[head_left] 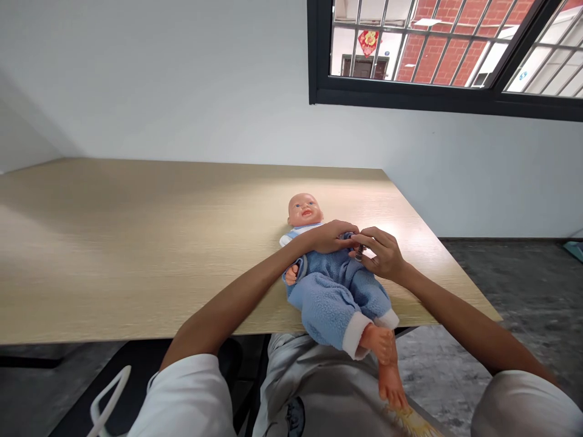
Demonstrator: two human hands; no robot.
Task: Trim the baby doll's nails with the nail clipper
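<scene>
A baby doll [325, 297] in a blue fleece outfit with white cuffs lies on its back on the table, its bare feet hanging past the front edge. My left hand [334, 235] reaches across its chest, fingers closed at the doll's sleeve end on the right side. Close beside it, my right hand [382, 252] is bent in a pinch around a small dark, shiny, band-like thing [359, 252] near the doll's hand. Fingers partly hide that thing, so its exact kind is unclear. The doll's other hand [291, 275] pokes out of its sleeve below my left forearm.
The pale wooden table [136, 243] stretches far to the left and ends in a slanting edge on the right. Behind it rises a white wall [191, 79] with a dark-framed barred window [401, 97]. Grey floor [501, 273] shows at the right.
</scene>
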